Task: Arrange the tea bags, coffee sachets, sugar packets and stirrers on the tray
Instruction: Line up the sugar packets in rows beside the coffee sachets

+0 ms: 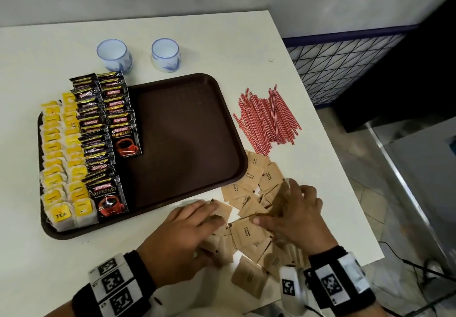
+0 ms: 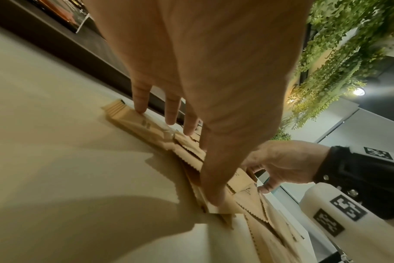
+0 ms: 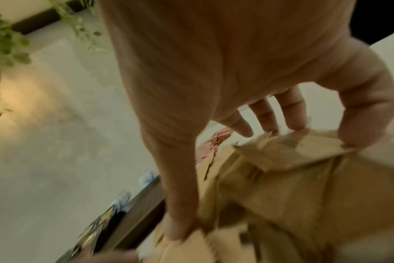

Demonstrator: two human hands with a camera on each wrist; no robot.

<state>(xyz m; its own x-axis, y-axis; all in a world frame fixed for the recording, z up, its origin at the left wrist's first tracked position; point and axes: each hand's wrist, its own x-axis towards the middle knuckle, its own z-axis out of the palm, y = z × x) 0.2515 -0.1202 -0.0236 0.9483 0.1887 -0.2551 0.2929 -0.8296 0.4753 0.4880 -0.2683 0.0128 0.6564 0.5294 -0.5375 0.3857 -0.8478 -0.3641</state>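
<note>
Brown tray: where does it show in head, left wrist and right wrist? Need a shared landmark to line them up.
Head: brown tray fills centre-left, the right half bare.
Left wrist: only its dark rim, a diagonal band upper left, behind the fingers.
Right wrist: only its rim, lower left, blurred.
Shared landmark: the brown sugar packets beside the tray's near edge, under both hands.

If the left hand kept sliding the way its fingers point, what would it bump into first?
Probably more brown sugar packets. The left hand lies flat on the pile, fingers pointing toward the right hand, so loose packets between the two hands come first, then that hand's thumb. How far apart they are is hard to judge.
</note>
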